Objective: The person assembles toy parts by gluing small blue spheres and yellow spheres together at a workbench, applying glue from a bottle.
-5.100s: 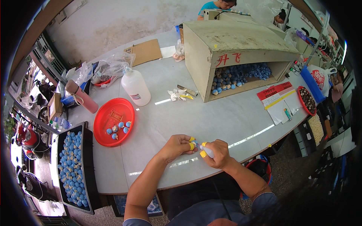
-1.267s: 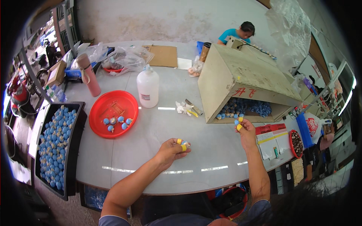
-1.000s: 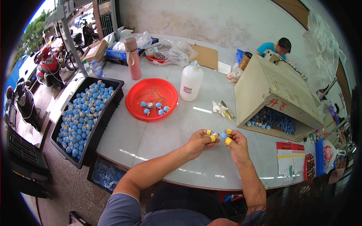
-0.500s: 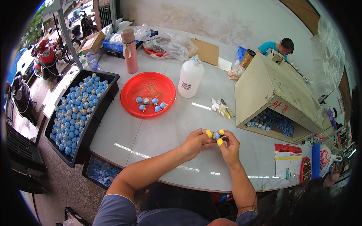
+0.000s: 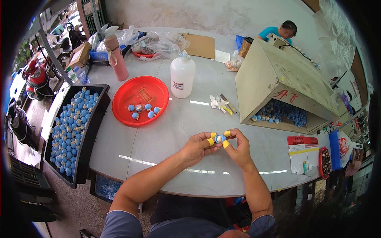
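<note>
Between the fingertips of both hands is a small blue ball-shaped piece [image 5: 219, 138] with a cream-coloured part, held above the table in front of me. My left hand [image 5: 199, 146] pinches it from the left, my right hand [image 5: 237, 147] from the right. Yellow tape wraps the thumb and index fingertips of each hand. Similar blue balls [image 5: 148, 107] lie in a round red tray [image 5: 119, 113] left of my hands. Many more blue balls [image 5: 71, 135] fill a black crate [image 5: 99, 115] farther left.
A white plastic bottle [image 5: 183, 75] and a pink flask [image 5: 117, 59] stand behind. At right, an open-fronted beige box [image 5: 274, 83] holds blue pieces. Crumpled tissue [image 5: 218, 103] lies before it, red-and-white paper [image 5: 303, 148] nearer me. Another person [image 5: 278, 31] sits beyond the box.
The view has shifted, so the tray, bottle and box sit farther left in the picture. Both hands still pinch the blue ball, whose cream part now shows more plainly between the fingertips.
</note>
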Available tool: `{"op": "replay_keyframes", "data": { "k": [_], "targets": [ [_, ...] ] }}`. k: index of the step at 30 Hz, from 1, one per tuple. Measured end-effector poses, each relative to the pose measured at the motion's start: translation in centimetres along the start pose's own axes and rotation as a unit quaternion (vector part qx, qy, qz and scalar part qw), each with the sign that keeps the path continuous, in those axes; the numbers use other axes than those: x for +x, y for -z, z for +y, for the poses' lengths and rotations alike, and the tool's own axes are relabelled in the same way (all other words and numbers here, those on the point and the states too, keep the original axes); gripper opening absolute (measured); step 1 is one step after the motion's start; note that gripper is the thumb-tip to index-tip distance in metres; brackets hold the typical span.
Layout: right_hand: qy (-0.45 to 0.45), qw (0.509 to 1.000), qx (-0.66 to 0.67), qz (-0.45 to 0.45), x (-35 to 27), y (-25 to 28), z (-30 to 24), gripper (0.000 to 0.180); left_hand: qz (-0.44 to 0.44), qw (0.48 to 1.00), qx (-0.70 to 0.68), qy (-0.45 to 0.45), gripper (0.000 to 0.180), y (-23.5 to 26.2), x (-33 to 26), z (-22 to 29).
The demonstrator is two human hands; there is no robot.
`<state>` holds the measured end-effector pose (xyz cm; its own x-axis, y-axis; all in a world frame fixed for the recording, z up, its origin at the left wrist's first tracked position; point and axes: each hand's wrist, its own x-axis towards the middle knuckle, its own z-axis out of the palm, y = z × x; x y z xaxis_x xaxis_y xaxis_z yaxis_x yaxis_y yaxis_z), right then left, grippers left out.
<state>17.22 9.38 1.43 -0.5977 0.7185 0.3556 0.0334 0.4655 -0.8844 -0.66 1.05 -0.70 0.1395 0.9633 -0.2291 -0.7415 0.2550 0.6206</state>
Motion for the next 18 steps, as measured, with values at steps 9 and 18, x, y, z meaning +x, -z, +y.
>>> {"op": "replay_keyframes", "data": {
  "k": [9,18],
  "targets": [
    [0.035,0.999,-0.041,-0.001,0.1,-0.2,-1.0,0.025,0.006,1.000,0.008,0.009,0.024,-0.1,-0.1,0.0],
    [0.054,0.992,-0.112,-0.007,0.1,-0.3,-1.2,0.025,0.020,0.999,0.031,-0.001,0.022,-0.2,-0.1,-0.4]
  ]
}}
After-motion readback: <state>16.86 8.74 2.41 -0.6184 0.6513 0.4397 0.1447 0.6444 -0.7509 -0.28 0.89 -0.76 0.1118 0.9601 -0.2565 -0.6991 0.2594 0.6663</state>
